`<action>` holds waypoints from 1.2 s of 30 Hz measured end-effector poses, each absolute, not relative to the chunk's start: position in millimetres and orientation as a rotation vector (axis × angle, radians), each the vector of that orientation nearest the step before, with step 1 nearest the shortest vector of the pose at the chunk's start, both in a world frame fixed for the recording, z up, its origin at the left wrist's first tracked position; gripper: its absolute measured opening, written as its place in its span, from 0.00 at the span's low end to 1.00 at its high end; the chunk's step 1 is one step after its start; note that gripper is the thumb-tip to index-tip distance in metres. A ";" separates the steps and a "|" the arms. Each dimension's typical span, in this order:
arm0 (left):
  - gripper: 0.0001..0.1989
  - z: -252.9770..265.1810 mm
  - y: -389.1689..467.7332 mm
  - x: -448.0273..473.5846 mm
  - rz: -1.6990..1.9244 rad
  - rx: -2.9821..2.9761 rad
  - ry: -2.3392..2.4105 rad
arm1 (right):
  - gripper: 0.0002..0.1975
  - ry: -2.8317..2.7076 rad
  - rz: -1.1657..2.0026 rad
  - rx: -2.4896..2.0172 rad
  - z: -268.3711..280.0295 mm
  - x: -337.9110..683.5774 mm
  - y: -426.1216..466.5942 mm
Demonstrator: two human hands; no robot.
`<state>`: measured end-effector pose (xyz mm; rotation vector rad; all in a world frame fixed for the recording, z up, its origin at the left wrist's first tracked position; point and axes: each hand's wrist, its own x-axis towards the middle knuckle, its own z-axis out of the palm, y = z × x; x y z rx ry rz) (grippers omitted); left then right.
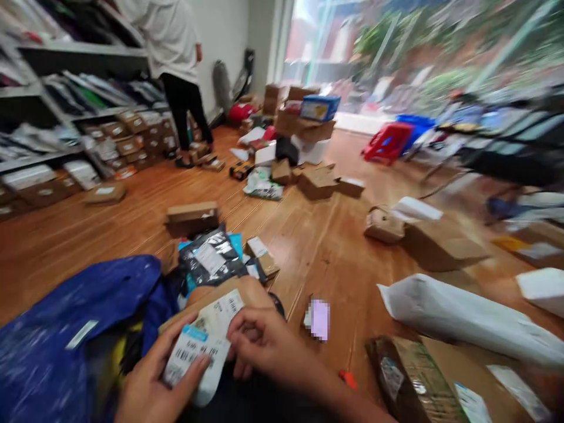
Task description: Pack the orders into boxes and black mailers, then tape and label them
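My left hand [152, 373] is closed around a flat brown cardboard package [207, 304], low in the view. Under its thumb lies a white shipping label [191, 355] with a blue strip, black print and barcodes. A second printed label [224, 311] is on the package face. At the right edge of these labels my right hand [259, 338] has its fingers curled together in a pinch; the label's edge seems to be between them. Just beyond the package, a dark plastic mailer [211, 255] with a white label lies on other parcels.
A blue plastic sack [88, 317] lies at left. Small boxes [194, 217] and a long white parcel [467, 320] lie on the wooden floor [326, 252]. A large carton [423, 376] sits at lower right. Beside the shelves [83, 53] stands a person [171, 47].
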<state>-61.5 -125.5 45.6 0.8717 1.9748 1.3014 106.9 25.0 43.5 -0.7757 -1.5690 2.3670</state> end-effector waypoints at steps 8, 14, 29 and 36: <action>0.36 59.4 -122.7 -47.8 1.355 0.685 1.806 | 0.27 -1.576 2.439 -0.711 50.0 113.9 30.7; 0.35 60.3 -122.6 -49.7 1.353 0.683 1.803 | 0.26 -1.595 2.394 -0.714 49.1 117.1 30.6; 0.33 60.1 -119.7 -42.7 1.411 0.768 1.746 | 0.26 -1.385 2.685 -0.539 47.4 115.3 30.9; 0.19 64.1 -122.5 -45.6 1.317 1.664 1.735 | 0.22 -1.154 2.919 -0.412 34.6 114.2 18.9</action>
